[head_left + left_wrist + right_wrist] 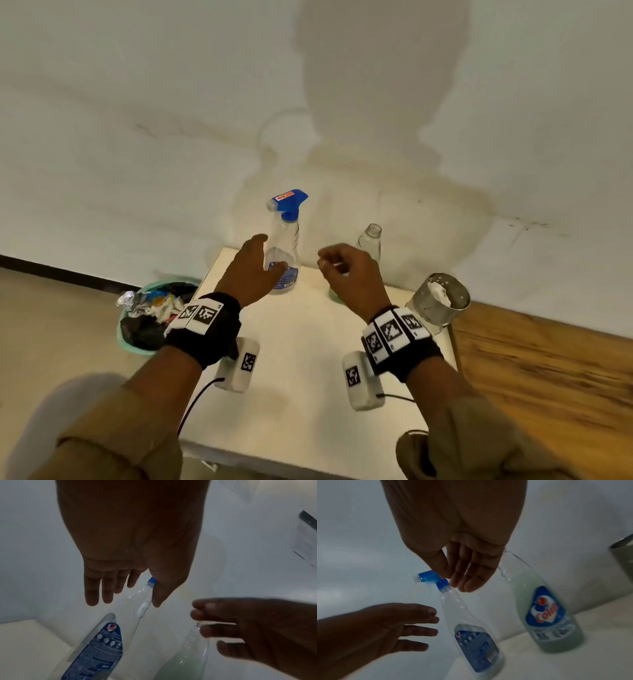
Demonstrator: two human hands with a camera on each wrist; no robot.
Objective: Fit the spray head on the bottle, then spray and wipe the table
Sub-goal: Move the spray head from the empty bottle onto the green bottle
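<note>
A clear spray bottle (pixel 286 240) with a blue label stands upright at the back of the white table (pixel 301 359), with the blue spray head (pixel 289 200) on its neck. My left hand (pixel 265 255) is open just left of the bottle, fingers straight, holding nothing. To the right stands a second bottle (pixel 370 241) with an open neck and pale liquid inside. My right hand (pixel 330 263) hovers between the two bottles, fingers loosely curled and empty. The right wrist view shows my right hand (pixel 455 581) just above the spray head (pixel 429 577), and the second bottle (pixel 547 615) beside it.
A metal tin (pixel 440 298) with a white wad inside stands at the table's right edge. On the floor to the left is a green bin (pixel 150 315) full of rubbish. A wooden surface (pixel 548 377) adjoins the table on the right. The wall is close behind the bottles.
</note>
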